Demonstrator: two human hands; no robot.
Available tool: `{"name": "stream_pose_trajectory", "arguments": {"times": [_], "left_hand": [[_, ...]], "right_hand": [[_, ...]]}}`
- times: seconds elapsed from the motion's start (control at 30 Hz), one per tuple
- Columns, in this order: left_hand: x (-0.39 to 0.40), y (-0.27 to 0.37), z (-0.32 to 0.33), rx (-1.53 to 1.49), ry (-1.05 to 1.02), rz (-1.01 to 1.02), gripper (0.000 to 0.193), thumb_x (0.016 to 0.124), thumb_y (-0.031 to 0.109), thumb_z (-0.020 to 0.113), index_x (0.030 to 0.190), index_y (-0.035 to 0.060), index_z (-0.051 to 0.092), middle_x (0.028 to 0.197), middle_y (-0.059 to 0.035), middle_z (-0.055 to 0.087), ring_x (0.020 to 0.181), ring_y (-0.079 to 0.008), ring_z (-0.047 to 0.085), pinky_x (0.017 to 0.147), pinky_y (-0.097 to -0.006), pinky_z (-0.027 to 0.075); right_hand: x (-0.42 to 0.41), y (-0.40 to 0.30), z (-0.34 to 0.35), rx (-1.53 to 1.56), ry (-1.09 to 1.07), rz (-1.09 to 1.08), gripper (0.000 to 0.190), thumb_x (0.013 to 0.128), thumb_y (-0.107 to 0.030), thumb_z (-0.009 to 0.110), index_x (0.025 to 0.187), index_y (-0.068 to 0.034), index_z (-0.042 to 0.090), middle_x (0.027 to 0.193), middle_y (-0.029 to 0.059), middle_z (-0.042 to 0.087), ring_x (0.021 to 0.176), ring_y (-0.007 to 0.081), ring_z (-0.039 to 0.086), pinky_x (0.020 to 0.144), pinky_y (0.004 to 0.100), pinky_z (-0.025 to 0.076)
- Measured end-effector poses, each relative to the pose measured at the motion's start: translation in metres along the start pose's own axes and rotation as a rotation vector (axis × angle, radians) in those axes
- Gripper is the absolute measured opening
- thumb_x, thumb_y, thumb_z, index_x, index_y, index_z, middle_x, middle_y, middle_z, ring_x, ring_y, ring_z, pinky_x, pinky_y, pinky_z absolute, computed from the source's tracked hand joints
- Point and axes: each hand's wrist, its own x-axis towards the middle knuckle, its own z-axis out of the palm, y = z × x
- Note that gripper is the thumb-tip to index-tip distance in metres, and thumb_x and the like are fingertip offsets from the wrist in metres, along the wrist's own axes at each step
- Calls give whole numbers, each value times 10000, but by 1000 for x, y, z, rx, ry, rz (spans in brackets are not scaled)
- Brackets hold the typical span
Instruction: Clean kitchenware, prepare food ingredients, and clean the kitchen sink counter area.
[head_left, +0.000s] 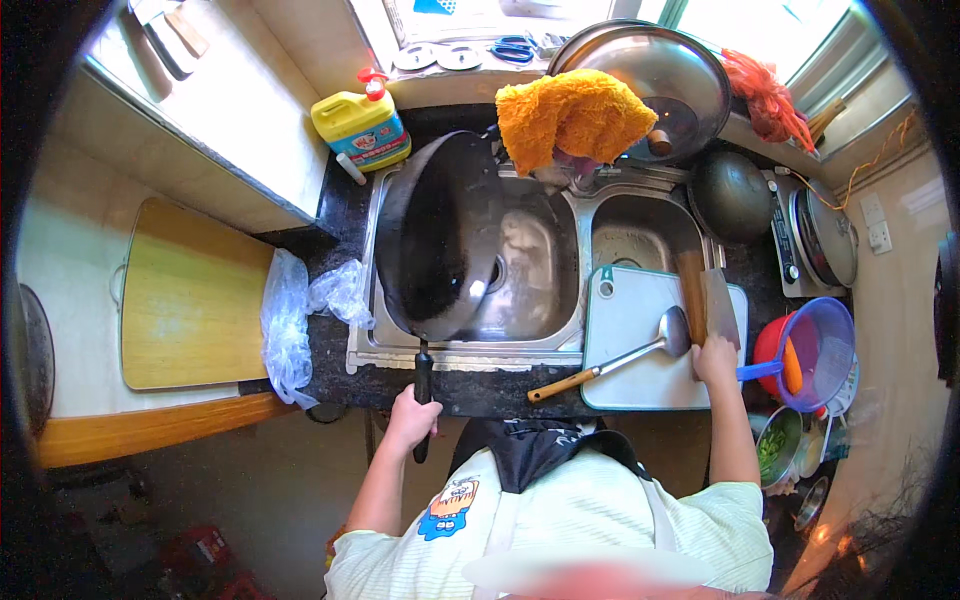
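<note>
My left hand (414, 418) is closed around the black handle of a large dark wok (442, 240), which is tilted on its side over the left basin of a steel double sink (544, 277). At the right, my right hand (715, 361) touches the lower end of a cleaver (721, 307) and the brown wooden piece (691, 289) beside it; whether it grips them is unclear. Both lie over a white cutting board (637, 382) that overlaps the front of the right basin. A steel spatula with a wooden handle (570, 385) rests on the board, left of my right hand.
An orange cloth (574, 116) hangs behind the sink near a large lid (690, 67). A yellow jug (360, 127) stands back left, plastic bags (285, 330) lie left. On the right are a dark pan (729, 196), a purple strainer (834, 352) with a carrot (792, 366), and a bowl of greens (772, 450).
</note>
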Motion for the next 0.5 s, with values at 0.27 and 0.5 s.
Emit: {"name": "stream_pose_trajectory", "arguments": {"times": [0.27,0.5], "left_hand": [[-8,3,6,-877,-549,-246,142,789,29,562,800,95,437,564,-18,444,418,-124,459,396,-294,397],[-12,-5,9,-1024,-652,-278,121,807,15,550,846,93,466,578,-21,454,424,-128,457,410,-295,391]], "right_hand": [[137,-131,-86,639,383,-459,531,803,-171,561,1279,16,415,1196,251,498,1088,397,496,926,424,419],[226,-195,-93,-42,716,-396,270,798,-191,551,1032,-57,537,911,99,551,755,241,611,592,405,518]]}}
